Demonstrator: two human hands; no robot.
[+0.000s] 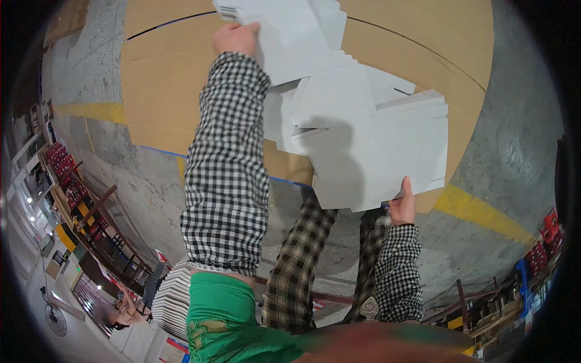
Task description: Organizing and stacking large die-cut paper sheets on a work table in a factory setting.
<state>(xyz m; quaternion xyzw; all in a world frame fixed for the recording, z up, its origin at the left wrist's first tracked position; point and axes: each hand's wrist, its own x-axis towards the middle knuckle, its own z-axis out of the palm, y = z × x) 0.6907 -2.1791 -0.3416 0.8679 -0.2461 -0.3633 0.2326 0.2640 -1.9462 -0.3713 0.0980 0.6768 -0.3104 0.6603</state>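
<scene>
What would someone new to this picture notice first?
Probably the white cardboard pieces, bright against the brown cardboard sheet in the upper middle. The left hand grips some at the top, the right hand some right of centre. Bright green cloth stands out at the bottom, left of centre.

No words or numbers can be read. Over the far part of the brown cardboard (160,85), left of its middle, 1 corner of the white cardboard pieces (290,48) bears dark parallel bars (227,12) like a printed label, too small to make out. Well left of the brown cardboard, red packages (59,158) show pale marks, as do red packages to its right, nearer the person, all too blurred to decipher.
</scene>
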